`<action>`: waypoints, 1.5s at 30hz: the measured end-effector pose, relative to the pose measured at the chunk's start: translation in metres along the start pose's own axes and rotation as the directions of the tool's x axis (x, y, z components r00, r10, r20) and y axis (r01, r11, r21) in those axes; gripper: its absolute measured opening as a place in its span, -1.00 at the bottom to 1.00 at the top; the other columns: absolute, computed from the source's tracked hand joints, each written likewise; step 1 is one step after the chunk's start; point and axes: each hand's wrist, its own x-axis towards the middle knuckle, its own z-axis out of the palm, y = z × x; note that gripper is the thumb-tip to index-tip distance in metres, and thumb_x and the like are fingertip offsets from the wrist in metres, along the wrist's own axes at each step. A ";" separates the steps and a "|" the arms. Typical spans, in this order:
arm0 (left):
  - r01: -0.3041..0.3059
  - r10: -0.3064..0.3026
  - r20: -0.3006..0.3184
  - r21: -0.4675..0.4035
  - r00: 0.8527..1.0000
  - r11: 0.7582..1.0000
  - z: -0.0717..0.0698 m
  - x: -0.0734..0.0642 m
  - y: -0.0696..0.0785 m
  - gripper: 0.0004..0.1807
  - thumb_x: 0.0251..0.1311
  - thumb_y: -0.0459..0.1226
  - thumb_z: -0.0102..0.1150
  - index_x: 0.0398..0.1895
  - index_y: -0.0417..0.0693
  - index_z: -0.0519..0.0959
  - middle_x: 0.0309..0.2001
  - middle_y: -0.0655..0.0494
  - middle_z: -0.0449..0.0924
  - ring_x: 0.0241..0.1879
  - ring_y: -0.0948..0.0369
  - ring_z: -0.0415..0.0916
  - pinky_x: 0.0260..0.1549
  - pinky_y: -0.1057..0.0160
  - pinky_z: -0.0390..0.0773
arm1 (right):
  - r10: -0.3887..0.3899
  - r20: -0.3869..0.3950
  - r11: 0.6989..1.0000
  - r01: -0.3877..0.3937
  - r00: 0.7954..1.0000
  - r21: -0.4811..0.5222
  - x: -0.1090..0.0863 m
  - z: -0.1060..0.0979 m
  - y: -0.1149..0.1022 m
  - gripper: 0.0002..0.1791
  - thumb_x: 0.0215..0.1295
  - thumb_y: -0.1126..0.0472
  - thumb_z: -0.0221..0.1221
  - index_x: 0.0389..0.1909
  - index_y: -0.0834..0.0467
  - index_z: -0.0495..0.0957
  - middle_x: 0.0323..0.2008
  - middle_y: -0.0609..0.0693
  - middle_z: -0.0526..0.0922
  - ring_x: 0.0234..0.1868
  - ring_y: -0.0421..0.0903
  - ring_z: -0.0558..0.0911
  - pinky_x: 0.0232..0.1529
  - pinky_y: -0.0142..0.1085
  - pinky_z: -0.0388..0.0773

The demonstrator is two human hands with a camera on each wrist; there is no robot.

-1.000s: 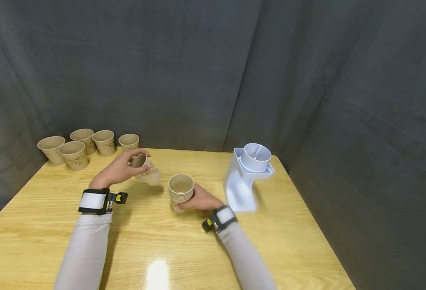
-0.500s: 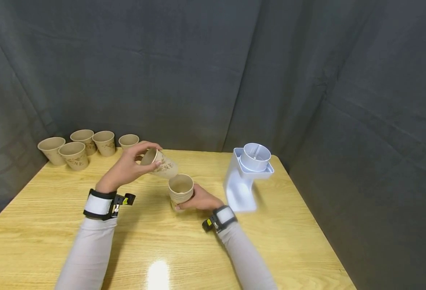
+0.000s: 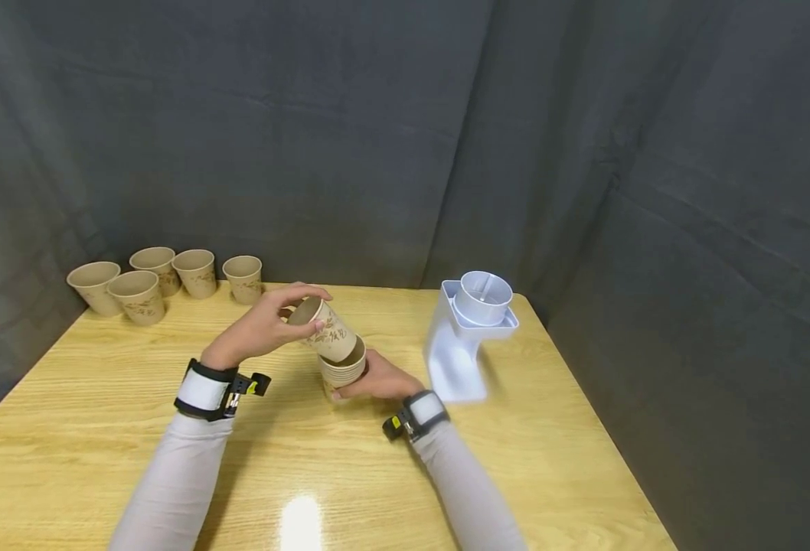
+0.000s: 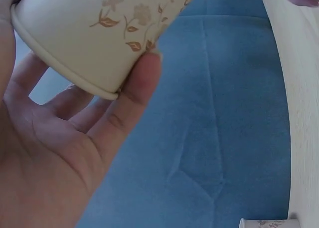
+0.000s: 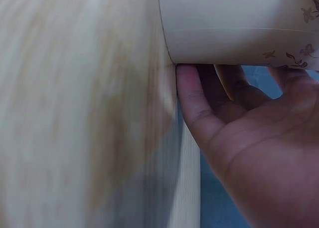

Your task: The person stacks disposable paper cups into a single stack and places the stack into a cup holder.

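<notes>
My left hand [image 3: 267, 323] grips a tan paper cup [image 3: 332, 337] printed with brown flowers. The cup is tilted, its base dipping into the mouth of a stack of paper cups [image 3: 341, 375]. In the left wrist view the cup's rim faces the palm and fingers [image 4: 142, 78] lie along its side. Around the stack curls my right hand [image 3: 383, 376], holding it upright on the table. The right wrist view shows the lowest cup of the stack [image 5: 224, 28] with the fingertips [image 5: 188, 78] against its wall, right by the tabletop.
Several single paper cups [image 3: 138, 298] stand upright at the back left, one [image 3: 243, 279] a little apart. A white plastic stand with a round cup-like holder [image 3: 485, 300] is to the right of my right hand. A dark curtain [image 3: 308, 153] hangs behind the wooden table [image 3: 308, 474].
My left hand has carried its cup to the right, and the cup's base has come over and into the top of the stack. The right hand and stack have stayed put.
</notes>
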 end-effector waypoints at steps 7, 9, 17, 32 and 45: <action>-0.015 0.014 0.046 0.029 0.999 0.999 0.010 0.004 0.004 -0.54 0.24 -0.24 0.40 0.22 -0.01 0.59 0.21 0.03 0.58 0.18 0.06 0.50 0.03 -0.10 0.56 | -0.035 0.024 0.998 0.033 0.999 0.054 0.001 0.000 0.002 -0.30 0.07 0.24 0.50 0.26 0.01 0.46 0.07 -0.09 0.65 0.09 -0.16 0.63 0.22 -0.24 0.50; -0.019 0.017 0.058 0.034 0.998 0.999 0.013 0.005 0.004 -0.53 0.23 -0.25 0.41 0.22 -0.02 0.59 0.20 0.00 0.58 0.19 0.06 0.50 0.06 -0.12 0.55 | -0.033 0.026 0.997 0.031 0.999 0.066 0.001 0.000 0.002 -0.30 0.07 0.25 0.50 0.26 0.01 0.47 0.07 -0.08 0.65 0.09 -0.16 0.64 0.22 -0.24 0.50; -0.028 0.024 0.056 0.077 0.998 0.997 0.022 0.008 0.008 -0.48 0.22 -0.25 0.42 0.26 -0.04 0.57 0.21 0.03 0.59 0.27 0.04 0.47 0.24 -0.09 0.46 | -0.050 0.026 0.993 0.047 0.998 0.105 0.003 0.001 0.003 -0.28 0.07 0.32 0.48 0.28 0.07 0.43 0.09 -0.02 0.63 0.10 -0.14 0.62 0.23 -0.23 0.50; -0.045 0.022 0.109 0.210 0.994 0.977 0.039 0.012 0.019 -0.40 0.18 -0.15 0.46 0.31 -0.02 0.57 0.20 -0.01 0.57 0.18 0.06 0.53 0.18 0.01 0.53 | -0.027 0.019 0.993 0.025 0.999 0.118 0.002 0.000 0.004 -0.27 0.10 0.31 0.47 0.31 0.05 0.40 0.11 -0.02 0.62 0.11 -0.11 0.62 0.25 -0.20 0.49; 0.002 -0.055 0.258 0.202 0.965 0.979 0.065 0.015 0.006 -0.48 0.26 -0.21 0.38 0.29 -0.12 0.58 0.26 -0.08 0.56 0.27 -0.03 0.49 0.27 -0.03 0.47 | -0.015 0.005 1.000 0.015 1.000 0.019 0.001 0.002 0.002 -0.44 0.11 0.20 0.48 0.15 0.04 0.54 0.00 -0.12 0.69 0.00 -0.17 0.67 0.16 -0.25 0.53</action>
